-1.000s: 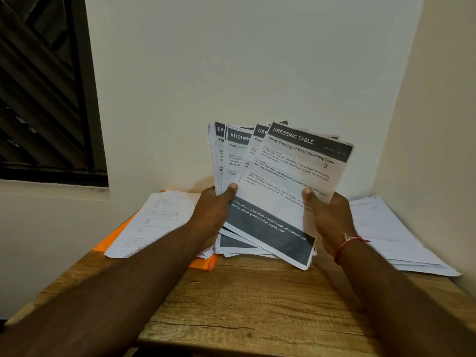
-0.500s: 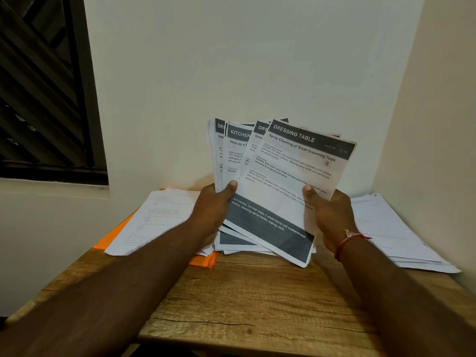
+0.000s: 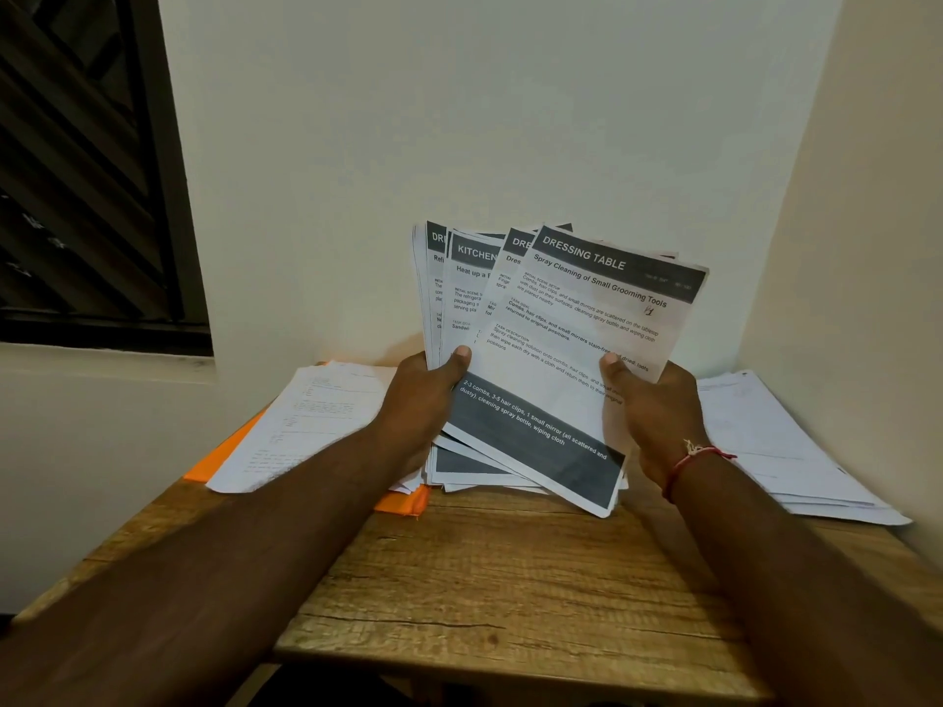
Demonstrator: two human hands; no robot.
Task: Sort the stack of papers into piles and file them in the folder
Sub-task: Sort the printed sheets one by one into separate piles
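I hold a fanned stack of printed papers [image 3: 556, 349] upright above the wooden table [image 3: 510, 594]. The front sheet is headed "DRESSING TABLE"; behind it show sheets headed "KITCHEN" and other partly hidden ones. My left hand [image 3: 421, 400] grips the stack's left side, thumb on the front. My right hand [image 3: 650, 410] pinches the front sheet's right edge, thumb on top. An orange folder [image 3: 403, 502] lies flat at the left, mostly covered by a pile of white sheets [image 3: 301, 421].
A second pile of white papers [image 3: 780, 441] lies at the table's right, against the side wall. Walls close the back and right of the table. A dark window [image 3: 76, 170] is at the upper left. The table's front edge is near my forearms.
The held stack and both hands rose very slightly; the front sheet tilted a touch more to the right. Grips are unchanged.
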